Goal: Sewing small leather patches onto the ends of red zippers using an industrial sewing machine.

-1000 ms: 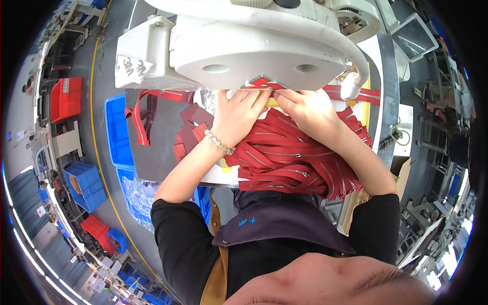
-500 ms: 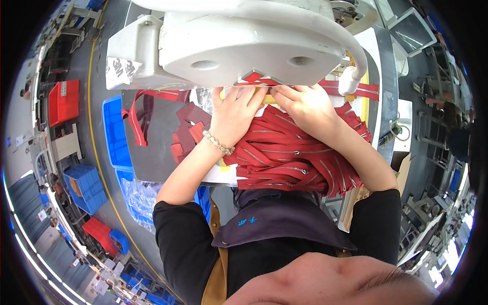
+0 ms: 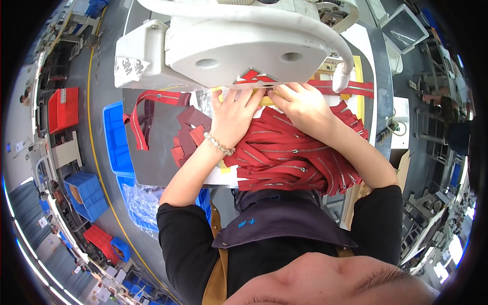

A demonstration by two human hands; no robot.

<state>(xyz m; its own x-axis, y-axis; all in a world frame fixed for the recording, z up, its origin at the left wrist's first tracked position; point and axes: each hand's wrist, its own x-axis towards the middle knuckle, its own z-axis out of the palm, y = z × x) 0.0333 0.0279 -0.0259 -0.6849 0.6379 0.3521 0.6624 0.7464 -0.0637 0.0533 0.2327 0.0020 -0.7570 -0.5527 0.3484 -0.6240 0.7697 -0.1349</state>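
My left hand [image 3: 232, 116], with a beaded bracelet at the wrist, lies flat with its fingers spread. My right hand [image 3: 301, 108] rests beside it, its fingers stretched forward. The fingertips of both hands reach the front edge of a white sewing machine head [image 3: 249, 51], which partly hides them and the work under it. A red zipper strip [image 3: 358, 89] runs out to the right beyond my right hand. Below my hands lies a thick heap of red zippers [image 3: 295, 152] with metal teeth and sliders. Dark red fabric pieces [image 3: 192, 133] are scattered beside my left forearm.
Another red zipper strip [image 3: 136, 122] droops over the table's left part. Blue bins [image 3: 118, 137] stand left of the table, one with clear plastic film [image 3: 145, 201] over it. The machine's white hose [image 3: 343, 71] hangs down at the right. A cardboard box [image 3: 400, 170] is at lower right.
The whole view has shifted slightly, so the machine head sits a little differently in the picture. Both hands stay nearly in place at the machine's front edge.
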